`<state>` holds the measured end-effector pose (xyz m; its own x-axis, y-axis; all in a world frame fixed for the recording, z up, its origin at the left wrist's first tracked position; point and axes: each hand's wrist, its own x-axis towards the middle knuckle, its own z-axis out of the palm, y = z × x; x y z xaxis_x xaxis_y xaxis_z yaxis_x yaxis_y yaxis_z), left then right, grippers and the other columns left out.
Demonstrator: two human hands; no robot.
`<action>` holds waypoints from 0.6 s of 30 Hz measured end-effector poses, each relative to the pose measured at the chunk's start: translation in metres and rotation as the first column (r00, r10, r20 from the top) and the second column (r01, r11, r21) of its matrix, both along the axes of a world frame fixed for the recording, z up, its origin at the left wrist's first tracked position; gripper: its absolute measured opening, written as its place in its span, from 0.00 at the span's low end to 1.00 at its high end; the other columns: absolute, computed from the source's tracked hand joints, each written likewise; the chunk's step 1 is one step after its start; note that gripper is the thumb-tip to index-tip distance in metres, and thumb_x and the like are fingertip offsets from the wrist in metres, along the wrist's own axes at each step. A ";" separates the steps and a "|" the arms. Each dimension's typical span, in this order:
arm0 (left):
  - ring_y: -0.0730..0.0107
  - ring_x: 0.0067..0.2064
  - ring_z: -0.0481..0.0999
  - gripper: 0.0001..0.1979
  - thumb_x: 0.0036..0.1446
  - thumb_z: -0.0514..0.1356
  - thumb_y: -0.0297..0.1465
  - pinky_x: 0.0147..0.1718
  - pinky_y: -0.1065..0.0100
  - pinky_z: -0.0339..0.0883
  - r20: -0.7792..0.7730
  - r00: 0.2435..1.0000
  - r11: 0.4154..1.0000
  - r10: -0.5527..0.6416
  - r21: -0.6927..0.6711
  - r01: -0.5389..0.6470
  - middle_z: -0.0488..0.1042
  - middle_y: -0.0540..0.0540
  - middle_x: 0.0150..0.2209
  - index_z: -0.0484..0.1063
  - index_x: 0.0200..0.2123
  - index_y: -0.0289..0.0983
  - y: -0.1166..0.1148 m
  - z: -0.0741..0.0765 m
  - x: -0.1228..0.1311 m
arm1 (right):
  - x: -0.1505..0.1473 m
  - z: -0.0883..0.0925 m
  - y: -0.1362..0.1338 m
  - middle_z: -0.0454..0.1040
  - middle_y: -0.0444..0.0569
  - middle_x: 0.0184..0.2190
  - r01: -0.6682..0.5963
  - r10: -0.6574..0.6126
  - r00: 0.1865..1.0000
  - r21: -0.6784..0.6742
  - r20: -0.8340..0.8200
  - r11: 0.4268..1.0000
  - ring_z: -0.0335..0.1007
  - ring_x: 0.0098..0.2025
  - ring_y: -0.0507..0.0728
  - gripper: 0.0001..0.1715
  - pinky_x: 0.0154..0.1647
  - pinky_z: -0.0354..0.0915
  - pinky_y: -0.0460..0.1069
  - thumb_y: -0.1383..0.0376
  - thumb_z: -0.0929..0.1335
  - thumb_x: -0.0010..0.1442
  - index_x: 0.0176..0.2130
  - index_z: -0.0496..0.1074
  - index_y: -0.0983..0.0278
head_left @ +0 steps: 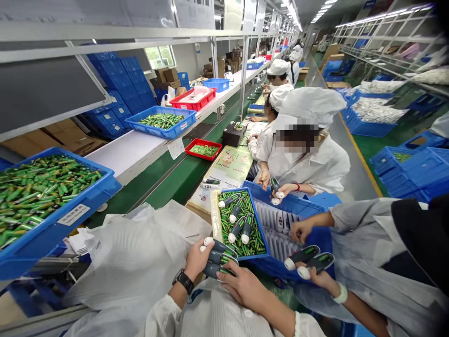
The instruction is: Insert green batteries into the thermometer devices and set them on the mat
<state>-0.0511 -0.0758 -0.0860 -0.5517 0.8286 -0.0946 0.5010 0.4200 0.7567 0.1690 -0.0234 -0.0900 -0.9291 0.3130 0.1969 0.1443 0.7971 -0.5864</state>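
Observation:
My left hand [195, 259], a black watch on its wrist, is closed round a stack of three grey devices with white tips [218, 259]. Pressed against the lower device of that stack, my right hand [245, 286] has its fingers curled on it. Just beyond stands a small blue tray [261, 234] full of green batteries, with several more grey devices [238, 222] lying on top. Behind it is a blue crate [298, 206] holding rows of devices.
A co-worker's hands [317, 276] at the right hold two grey devices over the crate. Another co-worker in white [308, 159] sits beyond, holding a device. A big blue battery bin [66, 220] is at left, white plastic sheeting [140, 262] in front, and a green conveyor [168, 178] behind.

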 end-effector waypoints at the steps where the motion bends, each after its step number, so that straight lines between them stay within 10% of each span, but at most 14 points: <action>1: 0.61 0.37 0.78 0.20 0.60 0.55 0.48 0.38 0.65 0.70 0.013 1.000 1.000 -0.003 0.011 0.002 0.81 0.46 0.35 0.77 0.36 0.38 -0.002 0.000 -0.002 | -0.003 -0.001 -0.002 0.71 0.55 0.52 0.003 -0.004 0.999 -0.035 -0.035 0.999 0.75 0.44 0.59 0.20 0.43 0.71 0.50 0.62 0.64 0.67 0.58 0.70 0.54; 7: 0.55 0.42 0.80 0.23 0.59 0.55 0.52 0.41 0.62 0.73 0.000 0.991 0.991 0.134 0.012 -0.134 0.82 0.46 0.38 0.78 0.38 0.40 -0.002 0.002 -0.061 | -0.012 -0.011 0.005 0.72 0.53 0.56 0.086 -0.150 0.964 -0.275 -0.221 0.958 0.76 0.48 0.63 0.39 0.46 0.74 0.52 0.52 0.74 0.53 0.63 0.66 0.48; 13: 0.57 0.43 0.80 0.24 0.57 0.55 0.52 0.42 0.65 0.71 -0.093 0.964 0.967 0.250 -0.019 -0.253 0.83 0.47 0.38 0.79 0.39 0.40 0.050 -0.004 -0.177 | 0.083 0.021 0.170 0.72 0.48 0.24 0.188 -0.277 0.933 -0.343 -0.232 0.920 0.71 0.23 0.56 0.25 0.16 0.65 0.46 0.34 0.66 0.49 0.35 0.80 0.43; 15: 0.59 0.41 0.80 0.23 0.58 0.54 0.51 0.41 0.66 0.70 -0.143 0.972 0.979 0.188 -0.051 -0.196 0.82 0.47 0.36 0.78 0.37 0.39 0.085 -0.018 -0.207 | 0.111 0.036 0.222 0.68 0.47 0.20 -0.026 -0.092 0.957 -0.396 -0.276 0.918 0.68 0.19 0.53 0.27 0.11 0.58 0.44 0.30 0.70 0.35 0.28 0.79 0.42; 18: 0.60 0.39 0.80 0.21 0.58 0.54 0.48 0.37 0.68 0.69 -0.164 0.984 0.987 0.072 -0.128 -0.094 0.82 0.45 0.34 0.78 0.33 0.38 0.146 -0.047 -0.238 | 0.109 0.042 0.236 0.71 0.50 0.26 0.235 -0.397 0.885 -0.501 -0.245 0.833 0.73 0.25 0.59 0.24 0.10 0.56 0.46 0.37 0.73 0.31 0.34 0.76 0.32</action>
